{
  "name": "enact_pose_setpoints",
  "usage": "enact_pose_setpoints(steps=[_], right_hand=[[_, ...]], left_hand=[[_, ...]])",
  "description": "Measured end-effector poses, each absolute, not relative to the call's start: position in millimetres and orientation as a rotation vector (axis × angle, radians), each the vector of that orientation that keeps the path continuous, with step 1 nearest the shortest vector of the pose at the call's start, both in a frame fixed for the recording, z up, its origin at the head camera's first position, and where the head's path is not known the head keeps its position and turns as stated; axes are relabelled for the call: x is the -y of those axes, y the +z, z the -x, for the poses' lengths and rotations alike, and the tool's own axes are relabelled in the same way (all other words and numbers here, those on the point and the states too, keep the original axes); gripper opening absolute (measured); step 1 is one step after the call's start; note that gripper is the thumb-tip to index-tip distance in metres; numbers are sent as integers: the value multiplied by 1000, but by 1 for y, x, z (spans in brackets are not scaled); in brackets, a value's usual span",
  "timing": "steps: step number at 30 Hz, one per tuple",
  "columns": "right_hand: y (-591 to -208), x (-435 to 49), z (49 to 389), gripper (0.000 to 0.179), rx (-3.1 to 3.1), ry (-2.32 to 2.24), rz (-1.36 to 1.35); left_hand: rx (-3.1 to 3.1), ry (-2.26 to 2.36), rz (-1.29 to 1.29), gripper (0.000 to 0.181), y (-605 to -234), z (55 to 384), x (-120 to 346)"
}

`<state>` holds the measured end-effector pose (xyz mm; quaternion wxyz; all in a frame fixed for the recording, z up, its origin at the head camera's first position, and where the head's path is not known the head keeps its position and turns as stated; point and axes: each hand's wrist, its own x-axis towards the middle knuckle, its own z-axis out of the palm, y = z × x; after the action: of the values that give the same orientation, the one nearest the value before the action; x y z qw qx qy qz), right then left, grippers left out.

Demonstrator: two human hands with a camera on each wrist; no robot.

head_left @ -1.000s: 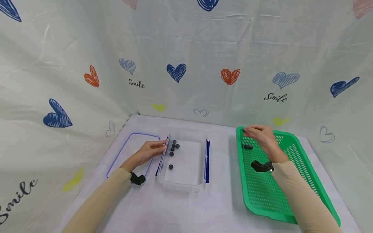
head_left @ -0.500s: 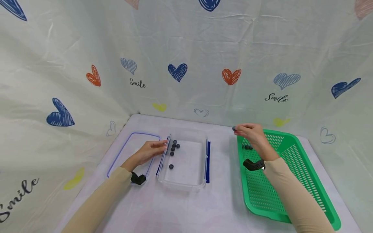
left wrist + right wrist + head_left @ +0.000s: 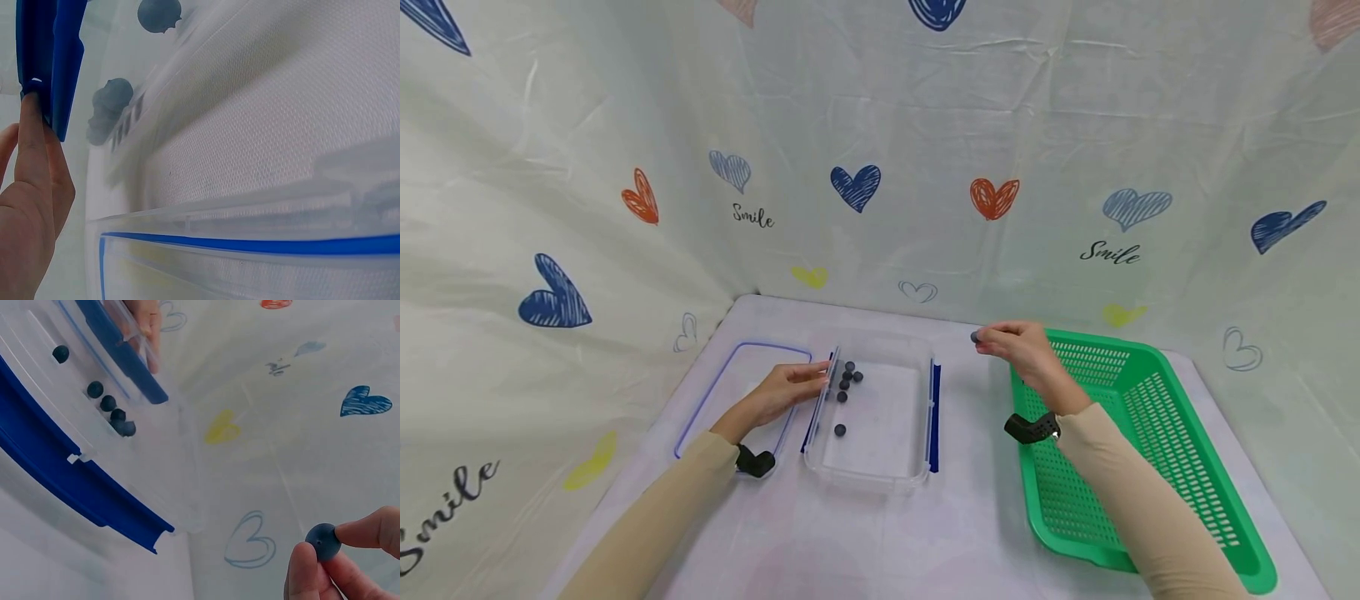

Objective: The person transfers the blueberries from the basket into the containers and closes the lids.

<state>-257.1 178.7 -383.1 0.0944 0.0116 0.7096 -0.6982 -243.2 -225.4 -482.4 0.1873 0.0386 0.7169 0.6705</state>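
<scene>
My right hand [image 3: 1021, 350] pinches one blueberry [image 3: 324, 542] between thumb and fingertips. It is above the table, just left of the green basket's [image 3: 1206, 450] far-left corner. Several more blueberries [image 3: 840, 430] lie along the left side of a clear plastic box [image 3: 868, 479]; most sit in a cluster, one apart nearer the front. The box's blue side latches hang unfastened. With its fingers extended, my left hand [image 3: 782, 392] touches the box's left side by a blue latch [image 3: 53, 62]. My right hand and wrist cover part of the basket floor.
A clear lid with a blue seal [image 3: 722, 375] lies left of the box, partly under my left forearm. The green basket stands at the table's [image 3: 925, 533] right. Behind the table hangs a heart-printed sheet [image 3: 917, 125].
My right hand has moved left with the blueberry, from over the basket's far-left corner to beyond its rim. The left hand and box have stayed put.
</scene>
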Motion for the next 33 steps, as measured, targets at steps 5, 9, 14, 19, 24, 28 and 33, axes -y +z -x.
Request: enact_pose_setpoints(steps=[5,9,14,19,24,28,33], right_hand=[[-386,-165,258,31,-2087,-2076,-4],[-390,-154,259,27,-2052,-2092,26],[-394,-142,259,27,-2073,-2040,36],[-398,-133,260,26,-2103,-1991,67],[-402,-120,261,24,-2105,-1965,93],[-406,-109,261,24,-2118,-1925,115],[-413,-95,262,20,-2127,-1883,135]], left_hand=[[-2023,1880,-118,55,-483,243,226],[-2014,1887,-133,54,-483,243,226],[-2008,1890,-140,55,-484,244,227],[-2010,1890,-141,56,-485,245,226],[-1999,1903,-140,55,-486,245,227],[-1992,1906,-138,55,-486,245,227],[-1986,1906,-138,56,-485,244,227]])
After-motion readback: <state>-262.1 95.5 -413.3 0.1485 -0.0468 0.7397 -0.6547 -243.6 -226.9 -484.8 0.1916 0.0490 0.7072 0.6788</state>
